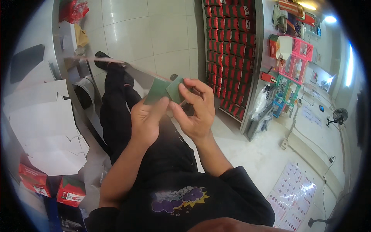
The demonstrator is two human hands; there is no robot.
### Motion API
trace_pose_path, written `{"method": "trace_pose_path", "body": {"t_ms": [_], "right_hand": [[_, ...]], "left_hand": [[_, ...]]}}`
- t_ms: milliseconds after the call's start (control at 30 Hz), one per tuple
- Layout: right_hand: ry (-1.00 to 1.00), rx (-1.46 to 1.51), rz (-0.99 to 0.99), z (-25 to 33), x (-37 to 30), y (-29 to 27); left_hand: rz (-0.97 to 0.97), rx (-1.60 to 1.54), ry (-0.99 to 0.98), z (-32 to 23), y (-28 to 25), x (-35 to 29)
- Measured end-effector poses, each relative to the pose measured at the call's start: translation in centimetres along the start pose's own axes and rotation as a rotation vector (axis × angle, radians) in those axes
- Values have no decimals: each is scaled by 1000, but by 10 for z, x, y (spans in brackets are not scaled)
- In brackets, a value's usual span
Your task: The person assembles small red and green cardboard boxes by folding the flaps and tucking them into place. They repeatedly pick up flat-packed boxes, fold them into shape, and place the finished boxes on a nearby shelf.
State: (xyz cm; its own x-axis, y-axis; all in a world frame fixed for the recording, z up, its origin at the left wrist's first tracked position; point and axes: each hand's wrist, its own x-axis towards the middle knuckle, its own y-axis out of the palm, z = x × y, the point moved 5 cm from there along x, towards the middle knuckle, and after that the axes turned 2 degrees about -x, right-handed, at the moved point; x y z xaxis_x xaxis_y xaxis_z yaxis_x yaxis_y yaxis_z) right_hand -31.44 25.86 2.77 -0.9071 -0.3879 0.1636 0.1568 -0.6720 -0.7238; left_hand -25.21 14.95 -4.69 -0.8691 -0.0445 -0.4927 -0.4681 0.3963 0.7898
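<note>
Above my lap, my left hand and my right hand hold a green cardboard box blank between them. The left thumb presses on the green face near the middle, with that hand's other fingers mostly hidden behind the card. At the right end, my right thumb and fingers pinch a folded green flap. A thin, blurred part of the card reaches away to the upper left, grey with a pinkish edge.
White flat cardboard blanks lie piled at the left, with red and green boxes below them. A rack holds many red and green boxes ahead right. Pink baskets and a small fan stand farther right.
</note>
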Motion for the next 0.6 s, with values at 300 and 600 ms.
{"method": "trace_pose_path", "body": {"t_ms": [300,600], "right_hand": [[-91,250,365,18,34,-21],[-148,224,67,49,26,-42]], "left_hand": [[-48,17,-78,-40,3,17],[-10,136,-18,-71,56,-5]]}}
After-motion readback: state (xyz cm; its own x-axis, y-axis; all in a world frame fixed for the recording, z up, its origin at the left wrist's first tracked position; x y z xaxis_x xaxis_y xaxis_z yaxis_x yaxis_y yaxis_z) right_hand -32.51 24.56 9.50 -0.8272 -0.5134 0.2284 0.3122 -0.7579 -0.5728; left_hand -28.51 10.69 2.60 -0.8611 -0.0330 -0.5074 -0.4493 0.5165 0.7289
